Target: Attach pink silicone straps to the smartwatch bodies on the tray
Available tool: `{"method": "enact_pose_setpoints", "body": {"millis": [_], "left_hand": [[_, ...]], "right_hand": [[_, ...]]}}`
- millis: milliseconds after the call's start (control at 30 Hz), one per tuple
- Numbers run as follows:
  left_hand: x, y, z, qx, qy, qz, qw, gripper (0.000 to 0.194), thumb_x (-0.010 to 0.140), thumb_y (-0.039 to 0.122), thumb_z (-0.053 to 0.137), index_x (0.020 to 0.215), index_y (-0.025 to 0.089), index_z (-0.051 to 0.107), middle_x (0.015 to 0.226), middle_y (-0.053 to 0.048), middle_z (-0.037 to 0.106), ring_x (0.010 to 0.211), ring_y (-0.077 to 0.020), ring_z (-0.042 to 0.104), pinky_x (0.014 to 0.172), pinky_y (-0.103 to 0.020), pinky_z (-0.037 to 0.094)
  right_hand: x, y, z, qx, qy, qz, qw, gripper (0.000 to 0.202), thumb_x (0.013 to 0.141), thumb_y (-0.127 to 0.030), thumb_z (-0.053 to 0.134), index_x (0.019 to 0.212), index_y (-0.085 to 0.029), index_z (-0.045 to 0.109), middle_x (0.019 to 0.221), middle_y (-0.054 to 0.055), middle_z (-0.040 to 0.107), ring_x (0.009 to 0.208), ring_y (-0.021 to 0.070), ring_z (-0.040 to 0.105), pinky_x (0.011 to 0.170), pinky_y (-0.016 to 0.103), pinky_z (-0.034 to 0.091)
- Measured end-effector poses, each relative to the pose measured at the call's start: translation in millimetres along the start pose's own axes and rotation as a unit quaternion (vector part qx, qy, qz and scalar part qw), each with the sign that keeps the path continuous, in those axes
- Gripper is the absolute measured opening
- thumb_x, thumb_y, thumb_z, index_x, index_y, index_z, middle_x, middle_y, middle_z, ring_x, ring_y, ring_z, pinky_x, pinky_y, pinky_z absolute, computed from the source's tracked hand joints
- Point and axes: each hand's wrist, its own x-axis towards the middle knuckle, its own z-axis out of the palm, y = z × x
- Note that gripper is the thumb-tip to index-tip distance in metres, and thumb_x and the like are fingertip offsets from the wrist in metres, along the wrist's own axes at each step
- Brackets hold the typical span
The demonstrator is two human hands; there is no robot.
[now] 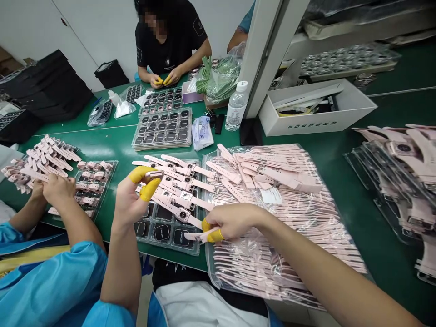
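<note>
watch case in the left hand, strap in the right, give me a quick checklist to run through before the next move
1. Watch case gripped by the left hand: ok, pinched between covered fingers.
2. Strap held by the right hand: ok, one end sticks out past the fingers.
3. Strap joined to the watch case: not ok, the two are well apart.
4. Slot on the watch case facing the strap: cannot tell, too small to make out.
5. Tray flat on the table: ok, strapped watches lie across it.
6. Neighbour's hands out of the way: ok, off to the left.
</note>
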Motion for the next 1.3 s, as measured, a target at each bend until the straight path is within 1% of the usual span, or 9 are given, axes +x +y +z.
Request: {"method": "enact_pose_setpoints", "body": {"millis": [100,200,300,433,567,667,767,900,1300], "left_hand": [[16.7,-2.3,17.2,-0.046,-0.025,-0.021,0.998,0.021,0.094,0.034,0.071,0.109,0.020,0.072,0.099,-0.007,0.074,0.092,-0.0193,0.069,0.088,-0.034,0.056],[37.0,-9.4,45.4,-0.113,-0.040,-0.051,0.992,0.020,0.095,0.036,0.070,0.107,0.020,0.067,0.103,-0.007,0.075,0.090,-0.0175,0.070,0.085,-0.033,0.057],[49.8,-25.8,77.4,-0.181,-0.063,-0.098,0.977,0.020,0.094,0.035,0.069,0.105,0.020,0.060,0.099,-0.007,0.074,0.076,-0.0137,0.067,0.073,-0.029,0.057],[44.2,-48.7,108.1,-0.231,-0.082,-0.162,0.956,0.022,0.095,0.035,0.066,0.103,0.020,0.052,0.095,-0.006,0.071,0.069,-0.0112,0.062,0.066,-0.026,0.053],[27.8,-56.1,120.3,-0.250,-0.107,-0.155,0.950,0.022,0.100,0.036,0.060,0.108,0.021,0.047,0.104,-0.007,0.069,0.075,-0.0120,0.062,0.071,-0.028,0.053],[21.0,-56.8,124.2,-0.235,-0.139,-0.099,0.957,0.022,0.101,0.031,0.056,0.118,0.021,0.046,0.112,-0.009,0.066,0.087,-0.0154,0.065,0.083,-0.033,0.055],[18.8,-58.5,125.4,-0.190,-0.179,-0.008,0.965,0.032,0.100,0.020,0.050,0.132,0.020,0.048,0.122,-0.013,0.065,0.109,-0.0216,0.065,0.100,-0.040,0.052],[18.1,-60.0,122.8,-0.139,-0.199,0.071,0.967,0.047,0.094,0.009,0.044,0.138,0.021,0.054,0.133,-0.013,0.064,0.122,-0.0250,0.062,0.108,-0.044,0.049],[15.4,-59.4,123.3,-0.064,-0.144,0.106,0.982,0.045,0.100,0.013,0.044,0.141,0.022,0.057,0.133,-0.014,0.065,0.126,-0.0256,0.062,0.107,-0.043,0.051]], "right_hand": [[-4.4,-1.7,-4.6,0.053,0.029,-0.031,0.998,0.032,0.095,-0.050,0.065,0.094,-0.018,0.072,0.074,0.001,0.068,0.056,0.0130,0.058,0.052,0.026,0.040],[-10.0,-2.9,-8.6,0.082,0.192,-0.102,0.973,0.030,0.094,-0.048,0.067,0.102,-0.020,0.068,0.082,0.001,0.065,0.065,0.0132,0.053,0.056,0.025,0.039],[-16.5,0.3,-12.9,0.132,0.324,-0.103,0.931,0.030,0.089,-0.044,0.074,0.101,-0.021,0.059,0.077,-0.003,0.057,0.061,0.0121,0.046,0.054,0.025,0.037],[-22.0,9.1,-22.8,0.213,0.391,-0.135,0.885,0.033,0.084,-0.047,0.079,0.093,-0.021,0.059,0.073,-0.002,0.058,0.063,0.0140,0.053,0.059,0.028,0.043],[-13.0,14.8,-27.2,0.290,0.475,-0.169,0.813,0.040,0.078,-0.054,0.084,0.081,-0.021,0.062,0.076,0.001,0.063,0.065,0.0152,0.058,0.061,0.030,0.046],[2.7,11.8,-20.8,0.358,0.455,-0.178,0.796,0.043,0.082,-0.060,0.078,0.087,-0.022,0.060,0.075,0.000,0.066,0.064,0.0161,0.061,0.060,0.031,0.050],[16.6,6.3,-12.4,0.361,0.421,-0.178,0.813,0.044,0.086,-0.062,0.073,0.090,-0.023,0.055,0.064,-0.004,0.060,0.052,0.0136,0.056,0.052,0.028,0.046],[22.4,6.2,-7.8,0.365,0.397,-0.173,0.824,0.043,0.086,-0.060,0.073,0.090,-0.023,0.052,0.058,-0.006,0.057,0.047,0.0116,0.051,0.047,0.025,0.040],[24.4,8.0,-10.6,0.485,0.393,-0.181,0.760,0.036,0.080,-0.047,0.077,0.080,-0.023,0.050,0.048,-0.007,0.047,0.041,0.0101,0.036,0.041,0.023,0.029]]}}
